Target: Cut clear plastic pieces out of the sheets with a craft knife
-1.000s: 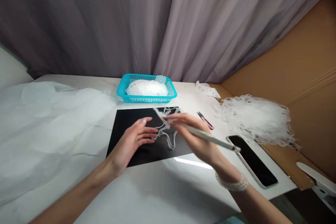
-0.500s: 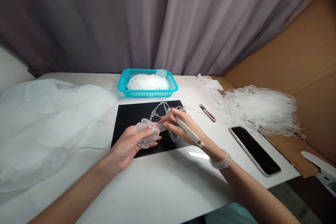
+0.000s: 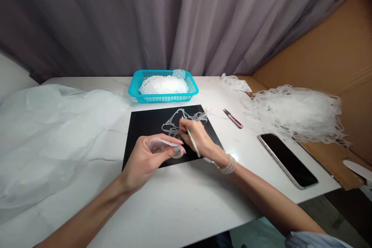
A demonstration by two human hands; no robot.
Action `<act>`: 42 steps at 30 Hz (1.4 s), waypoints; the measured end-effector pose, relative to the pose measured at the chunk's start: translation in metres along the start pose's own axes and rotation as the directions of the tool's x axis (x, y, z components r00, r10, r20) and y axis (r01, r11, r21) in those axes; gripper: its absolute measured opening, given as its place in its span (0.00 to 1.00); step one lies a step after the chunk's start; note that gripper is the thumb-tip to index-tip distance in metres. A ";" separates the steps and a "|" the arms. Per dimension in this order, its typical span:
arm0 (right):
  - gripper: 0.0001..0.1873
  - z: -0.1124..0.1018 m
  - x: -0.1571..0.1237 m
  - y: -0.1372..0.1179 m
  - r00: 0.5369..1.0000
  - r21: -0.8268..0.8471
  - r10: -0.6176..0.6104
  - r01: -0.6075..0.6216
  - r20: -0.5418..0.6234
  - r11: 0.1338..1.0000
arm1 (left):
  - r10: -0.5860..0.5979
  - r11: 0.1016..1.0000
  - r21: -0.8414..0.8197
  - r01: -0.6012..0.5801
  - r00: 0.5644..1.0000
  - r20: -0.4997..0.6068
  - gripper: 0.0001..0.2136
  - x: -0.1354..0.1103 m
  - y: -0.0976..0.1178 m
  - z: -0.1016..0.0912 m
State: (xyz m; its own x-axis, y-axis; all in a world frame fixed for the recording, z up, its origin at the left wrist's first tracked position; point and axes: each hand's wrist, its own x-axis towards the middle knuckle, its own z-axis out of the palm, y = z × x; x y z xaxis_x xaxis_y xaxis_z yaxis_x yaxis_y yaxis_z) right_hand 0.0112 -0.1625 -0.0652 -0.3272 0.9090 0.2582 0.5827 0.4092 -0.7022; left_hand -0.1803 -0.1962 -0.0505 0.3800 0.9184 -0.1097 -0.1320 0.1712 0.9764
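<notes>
My left hand [image 3: 145,161] is closed on a translucent, soft-looking sheet piece [image 3: 157,145], which bends between thumb and fingers above the black mat [image 3: 142,124]. A slim white pen-like tool [image 3: 192,141] is gripped in my right hand [image 3: 200,137]; its working tip is hidden by the fingers. Clear looped offcuts [image 3: 170,120] lie on the mat just beyond the right fingers. Whether those fingers touch the offcuts I cannot tell.
A turquoise basket [image 3: 162,98] with translucent pieces stands behind the mat. Pink-handled thread snips [image 3: 233,118], a phone [image 3: 287,161] and a heap of looped offcuts [image 3: 296,112] lie to the right. A large translucent plastic bag [image 3: 58,139] covers the left side.
The translucent piece, flat toward me before, is now turned and bent in my left hand. My right hand has moved slightly left, and its tool stands steeper. Offcuts lie more spread on the mat.
</notes>
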 end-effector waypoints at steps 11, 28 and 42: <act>0.20 -0.031 -0.014 -0.056 0.976 0.427 0.105 -0.013 -0.192 0.904 | -0.004 0.947 -0.320 0.023 0.998 0.060 0.07 -0.014 0.007 0.004; 0.25 -0.006 -0.023 -0.062 0.948 0.776 0.301 -0.112 -0.104 0.621 | -0.120 0.832 -0.547 0.090 0.993 -0.019 0.15 -0.008 0.004 0.007; 0.21 -0.017 -0.017 -0.044 0.892 0.652 0.286 0.013 -0.351 0.758 | -0.206 0.611 -0.764 0.206 0.974 0.098 0.30 -0.007 0.000 0.000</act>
State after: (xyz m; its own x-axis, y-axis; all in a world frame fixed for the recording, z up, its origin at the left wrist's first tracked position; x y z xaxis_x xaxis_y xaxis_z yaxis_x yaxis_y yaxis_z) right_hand 0.0041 -0.1951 -0.0271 0.1360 0.9555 0.2619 -0.0476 0.2704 -0.9616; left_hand -0.1831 -0.2021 -0.0495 0.4873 0.8239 -0.2893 -0.7020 0.5666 0.4315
